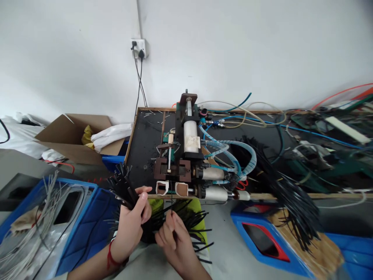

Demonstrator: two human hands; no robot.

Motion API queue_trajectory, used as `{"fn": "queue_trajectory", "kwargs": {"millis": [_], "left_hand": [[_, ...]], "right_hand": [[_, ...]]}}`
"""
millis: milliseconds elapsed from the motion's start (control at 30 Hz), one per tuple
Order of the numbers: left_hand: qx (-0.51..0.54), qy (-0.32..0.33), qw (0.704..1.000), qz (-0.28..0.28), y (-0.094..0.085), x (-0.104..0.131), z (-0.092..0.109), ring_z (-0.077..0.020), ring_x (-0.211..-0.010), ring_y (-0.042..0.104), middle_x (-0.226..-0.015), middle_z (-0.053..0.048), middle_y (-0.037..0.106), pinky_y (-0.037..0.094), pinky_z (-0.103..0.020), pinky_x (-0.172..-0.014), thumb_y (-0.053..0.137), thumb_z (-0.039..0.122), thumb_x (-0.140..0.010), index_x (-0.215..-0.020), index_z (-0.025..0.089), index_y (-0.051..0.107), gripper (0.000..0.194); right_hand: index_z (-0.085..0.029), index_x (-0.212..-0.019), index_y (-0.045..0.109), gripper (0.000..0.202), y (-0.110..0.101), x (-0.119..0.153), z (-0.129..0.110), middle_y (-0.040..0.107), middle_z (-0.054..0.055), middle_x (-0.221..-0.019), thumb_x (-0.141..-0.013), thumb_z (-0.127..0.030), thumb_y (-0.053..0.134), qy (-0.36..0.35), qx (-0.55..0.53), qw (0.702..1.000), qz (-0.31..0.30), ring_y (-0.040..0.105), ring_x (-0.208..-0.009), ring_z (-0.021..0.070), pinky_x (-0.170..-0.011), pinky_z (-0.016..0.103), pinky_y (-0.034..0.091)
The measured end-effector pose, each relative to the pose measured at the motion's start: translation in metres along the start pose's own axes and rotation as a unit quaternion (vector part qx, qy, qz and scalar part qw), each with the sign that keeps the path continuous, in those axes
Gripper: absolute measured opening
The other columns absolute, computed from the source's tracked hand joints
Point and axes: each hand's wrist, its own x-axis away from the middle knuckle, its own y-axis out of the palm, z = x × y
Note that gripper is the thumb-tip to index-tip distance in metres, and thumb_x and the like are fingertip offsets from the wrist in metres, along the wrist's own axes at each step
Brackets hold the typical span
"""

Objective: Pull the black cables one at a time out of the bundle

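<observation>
Black cables (126, 187) in curled left hand (133, 218), one strand (171, 205) pinched in right hand (176, 238), tail hidden.

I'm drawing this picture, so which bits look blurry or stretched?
Head view: the messy green-and-white clutter at far right looks smeared; head view: the blue plastic bin at lower left looks stretched; head view: the bare left hand and bare right hand look fairly clear.

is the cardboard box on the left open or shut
Open: the cardboard box has no closed top; its inside shows, with a yellow item in it and white wrapping spilling over one side.
</observation>
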Motion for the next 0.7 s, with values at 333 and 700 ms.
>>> {"fn": "queue_trajectory", "kwargs": {"millis": [333,700], "left_hand": [[-0.005,-0.015,0.999,-0.031,-0.003,0.002,-0.002,-0.005,-0.039,0.027,-0.045,0.01,0.036,0.021,-0.019,-0.04,0.081,0.048,-0.083,-0.081,0.016,0.066,0.035],[0.013,-0.015,0.997,-0.076,-0.004,0.0,-0.003,-0.0051,-0.04,0.024,-0.048,0.011,0.036,0.021,-0.019,-0.04,0.076,0.045,-0.089,-0.085,0.018,0.064,0.031]], "right_hand": [[-0.024,-0.075,0.051,0.036,0.001,-0.015,0.0,0.03,-0.014,-0.036,-0.094,-0.048,0.069,0.024,-0.055,0.998,0.01,0.009,-0.039,0.0104,-0.048,0.025,0.022],[-0.024,-0.076,0.05,0.036,0.004,-0.019,0.002,0.031,-0.014,-0.035,-0.093,-0.049,0.069,0.033,-0.041,0.999,0.013,0.012,-0.037,0.0099,-0.048,0.027,0.021]]}}
